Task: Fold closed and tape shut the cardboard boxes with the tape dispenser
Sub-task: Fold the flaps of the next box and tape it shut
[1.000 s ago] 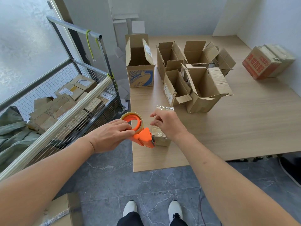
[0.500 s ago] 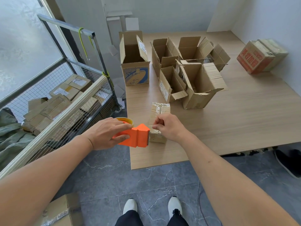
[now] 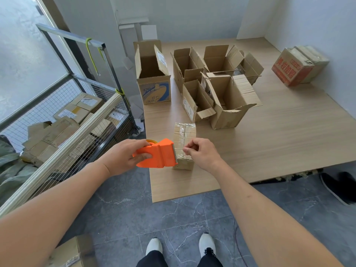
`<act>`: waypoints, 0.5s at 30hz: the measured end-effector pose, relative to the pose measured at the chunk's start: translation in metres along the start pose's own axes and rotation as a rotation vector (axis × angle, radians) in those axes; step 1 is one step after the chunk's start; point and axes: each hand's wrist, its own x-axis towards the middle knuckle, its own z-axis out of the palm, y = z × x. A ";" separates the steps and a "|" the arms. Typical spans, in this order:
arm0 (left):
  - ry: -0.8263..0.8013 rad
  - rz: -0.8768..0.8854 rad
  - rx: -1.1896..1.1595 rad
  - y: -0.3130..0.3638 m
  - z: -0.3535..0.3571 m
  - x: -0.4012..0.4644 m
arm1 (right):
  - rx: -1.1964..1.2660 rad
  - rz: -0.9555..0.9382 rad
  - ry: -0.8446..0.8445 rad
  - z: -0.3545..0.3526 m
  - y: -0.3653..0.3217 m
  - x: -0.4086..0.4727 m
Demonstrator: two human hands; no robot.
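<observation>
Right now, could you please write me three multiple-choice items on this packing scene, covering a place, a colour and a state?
1. Where does the small taped box stand?
A. on the floor
B. near the table's front left corner
C. inside the wire cage

2. What colour is the tape dispenser?
A. blue
B. black
C. orange

3. In what state is the box with the blue print?
A. flaps open
B. taped shut
C. crushed flat

Answers: 1 B, it sits on the wood close to the near edge, between the left hand and the right hand. 2 C, its body in the left hand's grip is bright orange. 3 A, its top flaps stand up and the inside shows.
</observation>
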 end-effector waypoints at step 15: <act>-0.151 -0.140 -0.025 -0.014 0.018 0.003 | -0.038 0.159 0.076 -0.003 0.040 -0.012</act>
